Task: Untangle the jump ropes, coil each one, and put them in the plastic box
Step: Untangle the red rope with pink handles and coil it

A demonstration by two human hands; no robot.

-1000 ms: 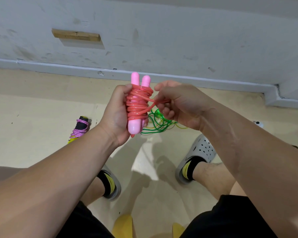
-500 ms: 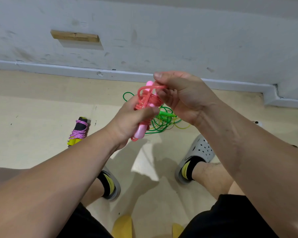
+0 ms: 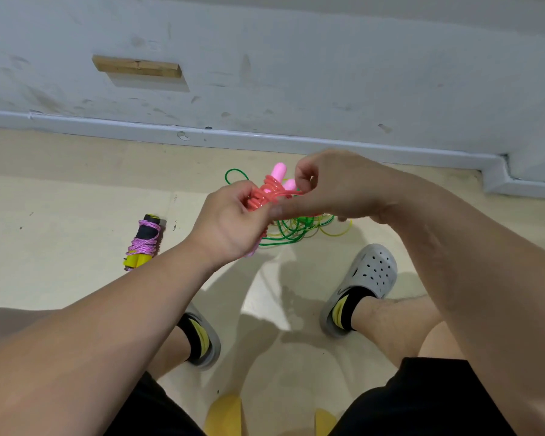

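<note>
Up front, left hand (image 3: 233, 221) and right hand (image 3: 337, 190) clasp coral rope (image 3: 269, 192) wound round pink handles (image 3: 279, 171).

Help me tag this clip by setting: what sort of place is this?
Probably a plain indoor room, seen close to a wall: a scuffed white wall with a baseboard, a pale smooth floor, and a wrapped purple jump rope and a loose green jump rope lying on it.

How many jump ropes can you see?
3: pink rope in left hand and right hand; purple rope coiled on the floor, left; green tangle beyond the hands; its yellow strands may be a fourth.
</note>
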